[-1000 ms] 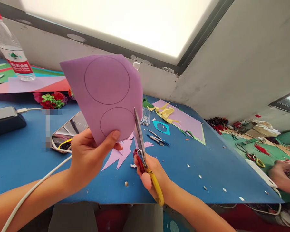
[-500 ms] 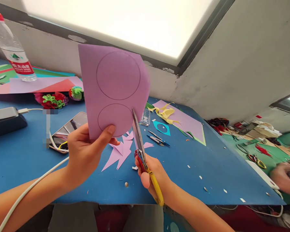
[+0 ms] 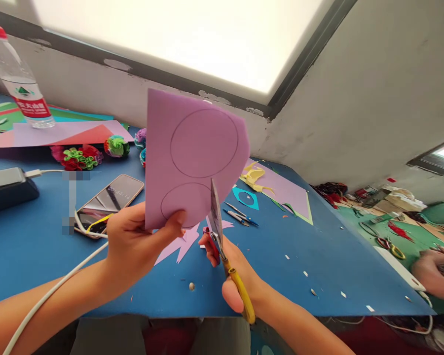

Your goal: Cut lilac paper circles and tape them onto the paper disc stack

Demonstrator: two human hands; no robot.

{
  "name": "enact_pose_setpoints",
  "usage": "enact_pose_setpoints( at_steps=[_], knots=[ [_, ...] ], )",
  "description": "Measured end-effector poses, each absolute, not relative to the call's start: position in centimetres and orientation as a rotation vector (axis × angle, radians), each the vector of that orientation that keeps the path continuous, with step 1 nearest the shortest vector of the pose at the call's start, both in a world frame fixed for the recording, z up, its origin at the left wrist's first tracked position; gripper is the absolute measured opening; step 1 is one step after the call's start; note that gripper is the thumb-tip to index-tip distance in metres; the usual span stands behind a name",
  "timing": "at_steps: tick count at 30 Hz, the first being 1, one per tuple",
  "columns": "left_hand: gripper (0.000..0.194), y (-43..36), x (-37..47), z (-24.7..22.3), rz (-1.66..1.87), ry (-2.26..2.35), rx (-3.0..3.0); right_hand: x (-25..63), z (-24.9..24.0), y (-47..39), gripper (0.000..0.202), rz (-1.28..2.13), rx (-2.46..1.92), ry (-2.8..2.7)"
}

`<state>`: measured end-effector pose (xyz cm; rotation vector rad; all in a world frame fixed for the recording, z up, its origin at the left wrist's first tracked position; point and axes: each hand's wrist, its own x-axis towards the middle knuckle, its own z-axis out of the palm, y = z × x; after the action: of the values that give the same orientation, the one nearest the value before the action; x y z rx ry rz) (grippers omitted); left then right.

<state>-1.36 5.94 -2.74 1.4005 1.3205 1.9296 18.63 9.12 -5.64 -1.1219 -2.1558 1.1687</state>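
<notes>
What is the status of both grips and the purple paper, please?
Left grip: holding purple paper. Right grip: holding scissors, blade at paper's lower right. Paper: two drawn circles. Left thumb covers part of lower circle.

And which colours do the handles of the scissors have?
Yellow handle and red handle, best in the head view.

Free passage: the blue tabletop [image 3: 325, 266] right of the right hand [image 3: 239, 264] offers broad room, with small flat scraps only. Forward of both hands, the raised purple sheet [image 3: 196, 143] blocks the direct path; scissors [image 3: 218, 242] stand up against its lower right side. The gap between the 2 hands is narrow. Left side: a phone [image 3: 111, 202] lies just beside the left hand [image 3: 136, 246], and a white cable [image 3: 91, 256] crosses that forearm. Farther back, 1 bottle [image 3: 25, 93] stands tall.
</notes>
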Motion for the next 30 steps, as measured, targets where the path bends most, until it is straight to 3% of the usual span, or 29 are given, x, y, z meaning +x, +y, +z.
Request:
enact_pose_setpoints(
  at_steps=[17, 30],
  knots=[
    [0.017, 5.85, -0.82, -2.61, 1.834, 1.317, 1.237, 18.42, -5.66, 9.21, 0.1, 1.253, -1.093, -2.04],
    [0.011, 5.89, -0.53, -1.99, 1.862, 1.287, 1.178, 17.89, -5.57, 8.82, 0.094, 1.4, -1.206, -1.905]
  ],
)
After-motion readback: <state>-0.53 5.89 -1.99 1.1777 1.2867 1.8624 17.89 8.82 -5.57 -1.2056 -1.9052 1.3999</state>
